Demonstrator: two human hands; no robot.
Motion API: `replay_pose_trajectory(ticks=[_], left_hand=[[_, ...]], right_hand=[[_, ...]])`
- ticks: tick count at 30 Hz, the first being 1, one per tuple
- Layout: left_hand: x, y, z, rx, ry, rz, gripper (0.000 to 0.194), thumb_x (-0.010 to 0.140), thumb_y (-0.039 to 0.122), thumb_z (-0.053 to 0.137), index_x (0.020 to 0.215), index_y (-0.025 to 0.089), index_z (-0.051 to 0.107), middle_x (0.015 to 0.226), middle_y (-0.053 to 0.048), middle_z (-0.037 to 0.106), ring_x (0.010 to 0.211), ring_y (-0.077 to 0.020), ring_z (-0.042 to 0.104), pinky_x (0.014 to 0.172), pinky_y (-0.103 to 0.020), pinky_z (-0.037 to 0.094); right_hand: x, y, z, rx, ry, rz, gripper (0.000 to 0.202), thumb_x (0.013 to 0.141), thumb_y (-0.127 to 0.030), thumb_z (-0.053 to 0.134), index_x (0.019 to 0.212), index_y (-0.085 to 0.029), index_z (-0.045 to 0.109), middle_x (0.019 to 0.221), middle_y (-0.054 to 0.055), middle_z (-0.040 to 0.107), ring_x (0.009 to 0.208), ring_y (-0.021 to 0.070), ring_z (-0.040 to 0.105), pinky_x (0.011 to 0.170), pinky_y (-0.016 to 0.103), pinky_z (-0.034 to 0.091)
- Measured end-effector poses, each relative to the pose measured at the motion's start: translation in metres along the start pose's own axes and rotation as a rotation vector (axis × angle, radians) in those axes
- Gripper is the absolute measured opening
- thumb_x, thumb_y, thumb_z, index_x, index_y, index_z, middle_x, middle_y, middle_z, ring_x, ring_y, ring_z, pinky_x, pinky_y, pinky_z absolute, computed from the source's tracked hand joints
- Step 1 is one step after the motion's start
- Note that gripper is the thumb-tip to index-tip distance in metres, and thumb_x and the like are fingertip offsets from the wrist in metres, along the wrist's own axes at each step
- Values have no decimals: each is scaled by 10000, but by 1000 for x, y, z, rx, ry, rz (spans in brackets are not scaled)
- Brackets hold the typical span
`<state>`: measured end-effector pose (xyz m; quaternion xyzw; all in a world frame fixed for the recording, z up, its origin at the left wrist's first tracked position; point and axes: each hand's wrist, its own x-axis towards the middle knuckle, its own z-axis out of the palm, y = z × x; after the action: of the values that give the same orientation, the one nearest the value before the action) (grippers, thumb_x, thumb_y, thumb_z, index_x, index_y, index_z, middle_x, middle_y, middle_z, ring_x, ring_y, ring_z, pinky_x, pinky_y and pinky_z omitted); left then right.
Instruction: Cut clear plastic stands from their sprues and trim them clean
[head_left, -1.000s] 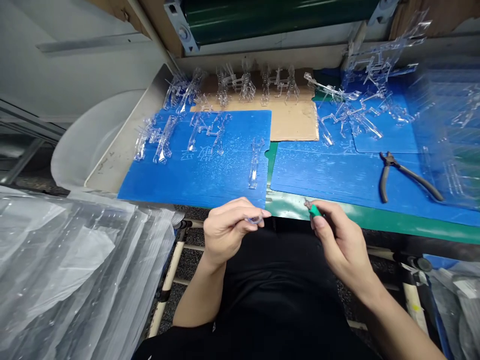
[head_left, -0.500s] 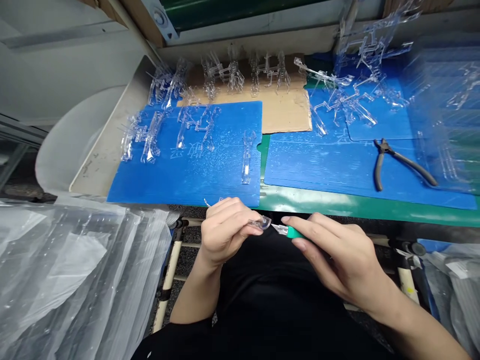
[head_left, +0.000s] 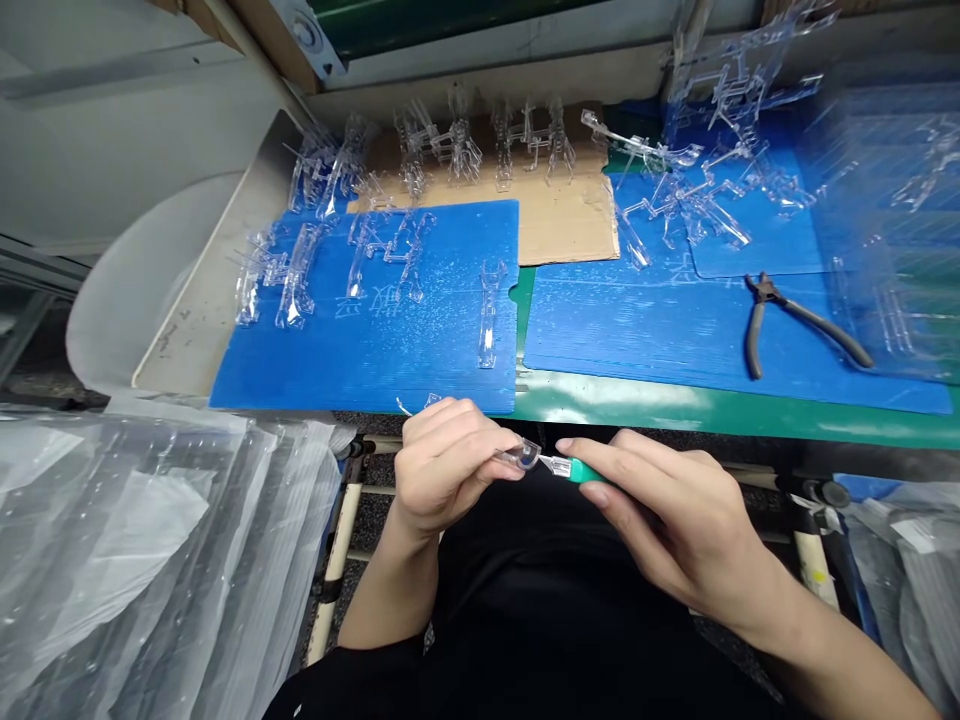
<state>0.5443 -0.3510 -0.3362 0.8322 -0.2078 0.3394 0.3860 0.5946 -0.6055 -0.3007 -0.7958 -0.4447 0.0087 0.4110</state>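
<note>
Just in front of the bench edge, my left hand (head_left: 450, 465) is closed on a clear plastic part (head_left: 523, 454), whose curved end sticks out to the right. Behind the fingers a thin clear bit of plastic shows. My right hand (head_left: 675, 505) pinches a green-handled craft knife (head_left: 581, 470). The knife's blade points left and meets the curved end of the clear part. A single clear piece (head_left: 488, 318) lies on the left blue sheet (head_left: 405, 360), beyond my left hand.
Clusters of clear plastic parts (head_left: 461, 150) lie on cardboard (head_left: 570, 230) and blue sheets. Dark-handled nippers (head_left: 765, 290) rest on the right blue sheet (head_left: 637, 330). A clear-walled bin (head_left: 885, 230) stands far right. Plastic-wrapped stacks (head_left: 135, 530) flank the lower left.
The knife blade has come closer to the clear part and now meets its curved end. The whole view has shifted slightly; both hands keep their grips.
</note>
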Motion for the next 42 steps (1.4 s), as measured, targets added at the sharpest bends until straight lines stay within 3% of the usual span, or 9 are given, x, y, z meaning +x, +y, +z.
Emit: replay_pose_trajectory(ticks=[7, 13, 22, 25, 27, 32, 37, 40, 42], left_hand=[[1, -3, 1, -30, -56, -25, 228, 1103, 346, 708, 956, 176, 748, 762, -40, 756, 643, -152, 655, 620, -323, 436], [1, 3, 2, -125, -31, -33, 225, 1096, 332, 720, 950, 163, 752, 757, -39, 754, 631, -146, 645, 604, -307, 450], [1, 8, 2, -94, -149, -65, 180, 1086, 325, 742, 1002, 166, 734, 781, -7, 766, 614, -120, 658, 621, -272, 496], [5, 20, 16, 67, -285, 132, 414, 1100, 458, 687, 801, 173, 662, 642, 14, 667, 552, -140, 624, 585, -319, 453], [9, 31, 30, 111, -345, 329, 516, 1105, 494, 594, 690, 190, 624, 582, -2, 615, 519, -169, 597, 563, -361, 430], [24, 47, 58, 31, -484, 626, 356, 932, 260, 575, 581, 211, 605, 518, -24, 562, 449, -189, 513, 514, -383, 394], [27, 70, 83, -74, -732, 839, 272, 888, 253, 660, 622, 201, 638, 538, -23, 564, 483, -209, 538, 554, -396, 454], [23, 92, 92, -67, -680, 930, 193, 924, 188, 706, 730, 183, 702, 669, -55, 679, 631, -250, 644, 639, -420, 502], [30, 97, 103, -161, -550, 955, 132, 985, 167, 686, 1027, 191, 809, 1019, -89, 823, 957, -282, 756, 901, -444, 574]], right_hand=[[10, 26, 15, -129, 133, 74, 270, 1145, -217, 601, 1361, -162, 752, 1010, 81, 793, 803, 190, 738, 678, 312, 511], [15, 49, 16, -22, 241, 163, 217, 1135, -244, 639, 1293, -187, 776, 1254, 100, 841, 1123, 247, 801, 981, 353, 595], [26, -1, 14, 504, 177, 342, 146, 989, -323, 831, 1103, -249, 777, 873, -34, 740, 728, 139, 661, 677, 254, 518], [32, -7, 14, 517, 182, 390, 74, 980, -297, 819, 1007, -234, 793, 674, -76, 591, 599, 112, 532, 609, 250, 454], [35, -7, 16, 500, 153, 395, 51, 977, -274, 811, 1001, -230, 807, 704, -67, 626, 638, 118, 561, 655, 259, 465], [30, 3, 15, 407, 145, 451, 147, 964, -279, 830, 1106, -246, 816, 845, -44, 732, 775, 157, 637, 762, 290, 483], [-9, 0, -4, 277, 213, 557, 116, 980, -294, 836, 996, -194, 781, 916, -12, 774, 842, 176, 666, 771, 287, 452], [-48, -13, -26, 180, 267, 649, 233, 968, -338, 866, 896, -184, 706, 834, -29, 722, 785, 153, 621, 721, 269, 413], [-81, -18, -55, 130, 373, 702, 314, 981, -413, 853, 867, -194, 658, 764, -50, 647, 745, 140, 570, 697, 266, 401]])
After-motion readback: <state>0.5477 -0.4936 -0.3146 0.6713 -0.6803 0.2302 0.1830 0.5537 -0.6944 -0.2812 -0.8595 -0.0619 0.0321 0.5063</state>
